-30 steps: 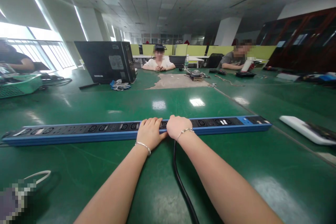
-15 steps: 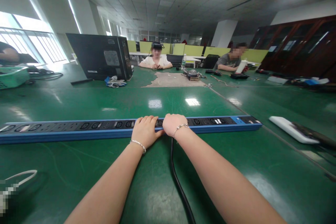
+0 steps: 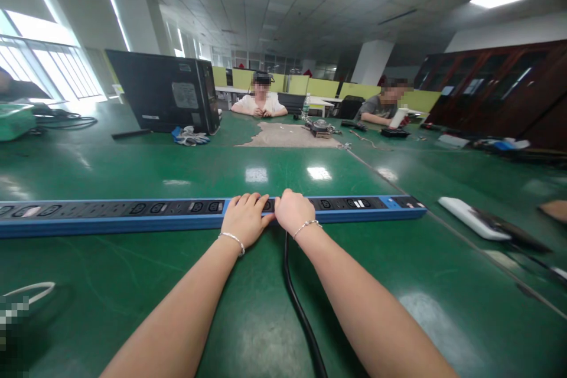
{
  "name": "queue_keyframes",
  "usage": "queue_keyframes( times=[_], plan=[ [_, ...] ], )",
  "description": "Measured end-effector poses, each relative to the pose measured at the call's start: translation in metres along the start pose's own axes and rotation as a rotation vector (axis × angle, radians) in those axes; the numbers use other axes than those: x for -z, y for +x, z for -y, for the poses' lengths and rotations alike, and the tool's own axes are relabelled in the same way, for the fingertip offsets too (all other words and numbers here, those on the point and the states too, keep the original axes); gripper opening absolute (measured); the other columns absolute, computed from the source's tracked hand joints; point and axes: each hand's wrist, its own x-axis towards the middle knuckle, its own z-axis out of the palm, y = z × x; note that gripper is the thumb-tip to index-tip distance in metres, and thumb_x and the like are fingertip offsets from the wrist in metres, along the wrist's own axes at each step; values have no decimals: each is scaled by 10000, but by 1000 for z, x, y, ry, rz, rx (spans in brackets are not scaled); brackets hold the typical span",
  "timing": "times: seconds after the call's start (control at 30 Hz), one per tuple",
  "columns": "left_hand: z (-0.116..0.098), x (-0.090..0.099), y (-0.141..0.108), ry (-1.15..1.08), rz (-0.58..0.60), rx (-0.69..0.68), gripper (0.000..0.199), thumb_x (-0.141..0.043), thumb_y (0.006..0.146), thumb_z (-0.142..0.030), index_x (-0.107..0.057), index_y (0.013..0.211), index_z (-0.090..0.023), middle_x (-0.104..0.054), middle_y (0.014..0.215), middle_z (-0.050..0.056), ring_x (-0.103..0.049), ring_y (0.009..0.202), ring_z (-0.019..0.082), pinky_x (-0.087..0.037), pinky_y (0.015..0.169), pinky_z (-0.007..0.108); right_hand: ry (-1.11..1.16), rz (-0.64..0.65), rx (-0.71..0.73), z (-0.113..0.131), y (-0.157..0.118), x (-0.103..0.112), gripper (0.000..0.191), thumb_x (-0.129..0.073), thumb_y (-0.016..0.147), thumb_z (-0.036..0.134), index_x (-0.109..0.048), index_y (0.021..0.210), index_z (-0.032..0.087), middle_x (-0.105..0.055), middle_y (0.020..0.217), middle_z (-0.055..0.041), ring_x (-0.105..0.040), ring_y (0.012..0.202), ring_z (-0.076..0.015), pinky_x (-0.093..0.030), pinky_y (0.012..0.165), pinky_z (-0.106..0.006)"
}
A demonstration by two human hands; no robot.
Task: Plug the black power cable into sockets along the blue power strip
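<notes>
A long blue power strip point(image 3: 110, 223) with black sockets lies across the green table. My left hand point(image 3: 245, 218) rests over its middle, fingers on the top face and thumb along the near edge. Just right of it, my right hand point(image 3: 295, 211) is closed at the strip, its fingers curled and mostly hidden. From beneath my right hand a black cable point(image 3: 296, 301) runs down toward the near edge of the view; its upper end is hidden by that hand.
A black computer case point(image 3: 163, 91) stands at the back left beside gloves point(image 3: 190, 136). A white device point(image 3: 472, 218) lies at right. A green basket point(image 3: 15, 121) sits far left. Two people point(image 3: 260, 103) sit across the table; another is partly visible at left.
The view has shifted slightly to the right, so the strip and table objects appear a little further left. Both hands keep their places on the strip.
</notes>
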Motion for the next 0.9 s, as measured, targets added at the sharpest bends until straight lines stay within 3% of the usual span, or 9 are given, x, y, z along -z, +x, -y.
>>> queue_keyframes(
  times=[0.23,0.43,0.5,0.6,0.67,0.77,0.9],
  plan=[
    [1,-2,1,-24,4,4,485,-395,847,-506,-501,1230,-228,-571,1188,81,-485,1090,240,-334,926,391,-14,14,8,-3,3,4,350,-372,859,365,-603,947,118,-665,908,-177,-654,816,-229,-468,729,-321],
    [0,-1,2,-49,27,23,504,-408,832,-533,-488,1241,-249,-559,1209,76,-471,1109,248,-323,936,402,1,121,-9,-2,8,7,351,-382,843,357,-639,952,144,-671,953,-130,-628,917,-213,-447,777,-285],
    [0,-1,2,-49,35,34,503,-411,831,-534,-486,1243,-254,-558,1210,75,-468,1112,247,-318,939,401,-4,70,-19,0,6,15,367,-375,849,369,-625,992,142,-670,943,-133,-625,909,-218,-442,778,-295],
    [0,-1,2,-50,32,23,528,-401,826,-556,-491,1239,-240,-563,1197,81,-473,1104,247,-317,935,392,28,-98,-32,-4,10,46,404,-327,869,404,-615,1017,162,-667,951,-123,-612,918,-212,-423,778,-290],
    [0,-1,2,-47,25,17,547,-383,827,-569,-489,1241,-227,-565,1191,86,-477,1097,248,-317,931,387,36,-109,0,-17,19,73,413,-320,869,420,-634,969,171,-666,968,-107,-606,907,-209,-417,744,-276],
    [1,-2,2,-41,17,21,551,-363,835,-569,-489,1240,-218,-566,1191,84,-484,1086,246,-318,926,385,-8,-19,21,-55,34,102,379,-375,850,409,-649,921,156,-672,935,-98,-606,856,-195,-403,682,-252],
    [2,-3,2,-51,11,15,549,-344,837,-580,-504,1224,-225,-576,1181,81,-491,1080,245,-316,922,380,-91,61,-104,-112,35,98,374,-421,838,424,-636,949,138,-673,897,-108,-610,825,-196,-388,636,-247]
  ],
)
